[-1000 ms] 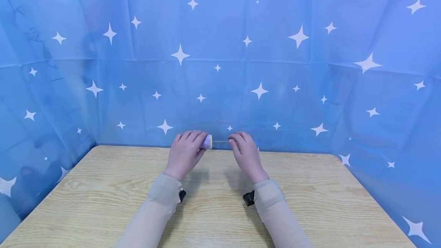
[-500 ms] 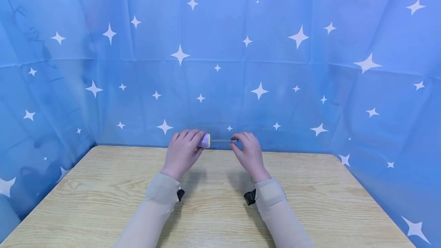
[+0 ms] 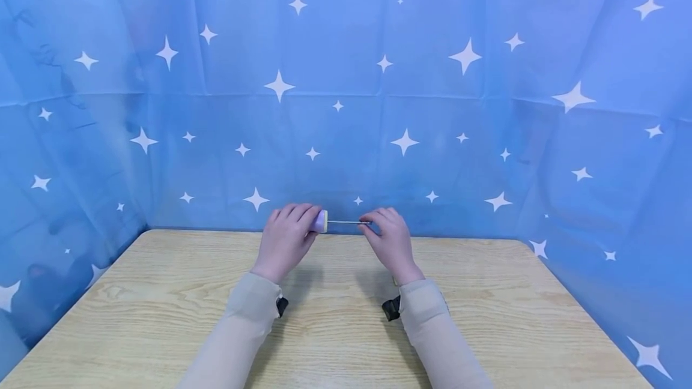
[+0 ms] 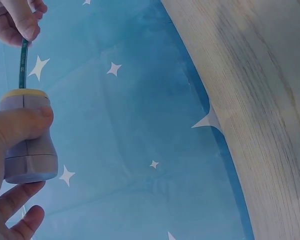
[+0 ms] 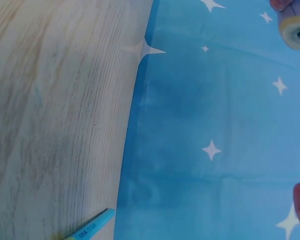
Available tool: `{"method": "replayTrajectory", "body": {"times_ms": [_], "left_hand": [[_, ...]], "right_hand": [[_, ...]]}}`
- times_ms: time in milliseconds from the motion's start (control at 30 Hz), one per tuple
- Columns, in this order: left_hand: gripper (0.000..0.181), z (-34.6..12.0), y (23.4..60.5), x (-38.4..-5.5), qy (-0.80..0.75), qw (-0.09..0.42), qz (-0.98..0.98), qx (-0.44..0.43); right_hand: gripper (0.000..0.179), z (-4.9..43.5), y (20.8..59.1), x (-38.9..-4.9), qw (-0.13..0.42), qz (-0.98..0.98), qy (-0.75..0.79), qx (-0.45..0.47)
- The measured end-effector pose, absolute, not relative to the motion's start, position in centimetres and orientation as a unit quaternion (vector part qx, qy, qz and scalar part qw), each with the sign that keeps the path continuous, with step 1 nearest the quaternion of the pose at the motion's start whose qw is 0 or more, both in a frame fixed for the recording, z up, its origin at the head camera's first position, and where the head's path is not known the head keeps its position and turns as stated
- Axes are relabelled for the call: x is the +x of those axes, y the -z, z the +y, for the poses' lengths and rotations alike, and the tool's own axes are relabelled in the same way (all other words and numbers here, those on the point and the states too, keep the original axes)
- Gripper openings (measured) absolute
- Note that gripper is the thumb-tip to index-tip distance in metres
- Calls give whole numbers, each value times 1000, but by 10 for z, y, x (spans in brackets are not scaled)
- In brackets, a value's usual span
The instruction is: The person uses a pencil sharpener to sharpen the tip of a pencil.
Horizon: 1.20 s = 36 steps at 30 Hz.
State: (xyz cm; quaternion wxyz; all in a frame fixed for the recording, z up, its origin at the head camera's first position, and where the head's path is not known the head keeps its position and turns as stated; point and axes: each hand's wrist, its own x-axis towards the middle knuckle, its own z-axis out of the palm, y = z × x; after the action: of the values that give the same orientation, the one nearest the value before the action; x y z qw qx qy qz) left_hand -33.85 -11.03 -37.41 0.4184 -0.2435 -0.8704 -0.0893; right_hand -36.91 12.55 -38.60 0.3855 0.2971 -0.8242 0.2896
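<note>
Lilac sharpener [image 4: 36, 148], gripped by the left hand [image 3: 285, 238], is held near the table's [image 3: 346, 329] far edge; the right hand [image 3: 391, 242] pinches a green pencil [image 4: 23, 65] running into it. Slightly more pencil shows between them than 1 second ago. The left hand partly covers the sharpener; a light-blue stick [image 5: 92, 226] lies on the table, starry blue cloth [image 3: 346, 47] behind

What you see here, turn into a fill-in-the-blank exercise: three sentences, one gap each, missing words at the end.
1. The right hand pinches the thin pencil, so the number of hands gripping the purple device is ____.
2. The left hand grips the device, whose rim on the pencil's side is ____.
3. The blue backdrop is printed with white ____.

Missing words: one; yellow; stars
</note>
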Motion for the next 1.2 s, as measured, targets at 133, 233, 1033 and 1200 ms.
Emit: {"method": "replayTrajectory", "body": {"times_ms": [133,233,1033,1200], "left_hand": [[45,-111,374,-338,91,422,-868,-244],[45,-111,374,-338,91,424,-867,-246],[46,-109,373,-338,91,435,-860,-252],[45,-109,374,-338,84,440,-858,-251]], "right_hand": [[12,125,385,-370,376,-828,-290,298],[12,125,385,-369,369,-833,-286,296],[13,125,385,-366,322,-855,-294,281],[14,125,384,-365,283,-862,-319,275]]}}
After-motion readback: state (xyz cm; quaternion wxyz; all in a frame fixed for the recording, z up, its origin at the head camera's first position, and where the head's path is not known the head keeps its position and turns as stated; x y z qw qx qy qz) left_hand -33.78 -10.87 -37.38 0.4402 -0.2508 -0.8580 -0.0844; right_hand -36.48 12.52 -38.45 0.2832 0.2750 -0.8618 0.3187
